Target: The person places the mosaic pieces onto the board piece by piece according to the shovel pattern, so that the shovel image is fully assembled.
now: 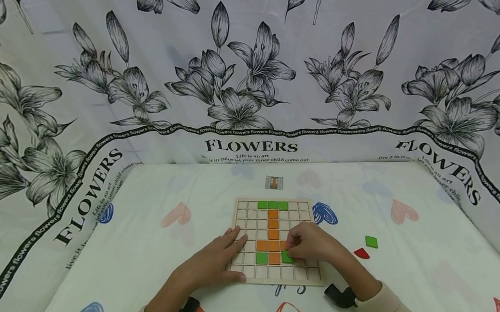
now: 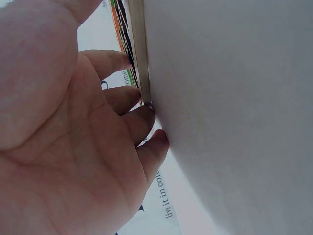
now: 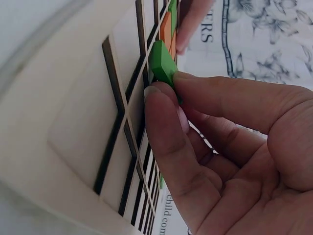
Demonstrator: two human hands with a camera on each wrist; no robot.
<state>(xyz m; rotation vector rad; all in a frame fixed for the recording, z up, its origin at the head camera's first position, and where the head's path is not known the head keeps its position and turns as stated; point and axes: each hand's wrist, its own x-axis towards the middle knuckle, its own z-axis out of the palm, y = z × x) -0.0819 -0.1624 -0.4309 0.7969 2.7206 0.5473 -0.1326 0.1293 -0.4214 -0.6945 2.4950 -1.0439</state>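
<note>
A wooden grid board (image 1: pixel 282 281) lies flat on the table, with a column of orange tiles (image 1: pixel 274 224) down its middle. Three green tiles (image 1: pixel 273 205) line the column's far end, and another green tile (image 1: pixel 261 258) sits left of its near end. My right hand (image 1: pixel 311 242) pinches a green square tile (image 3: pixel 164 63) between thumb and fingers, just right of the column's near end. In the right wrist view that tile is tilted over the grid. My left hand (image 1: pixel 212 257) rests along the board's left edge, its fingertips on the frame.
Right of the board lie a loose green tile (image 1: pixel 371 242) and a red quarter-round piece (image 1: pixel 361 253). A small card with a grid picture (image 1: pixel 274 182) lies beyond the far edge. A flower-printed curtain (image 1: pixel 246 78) rises behind the table.
</note>
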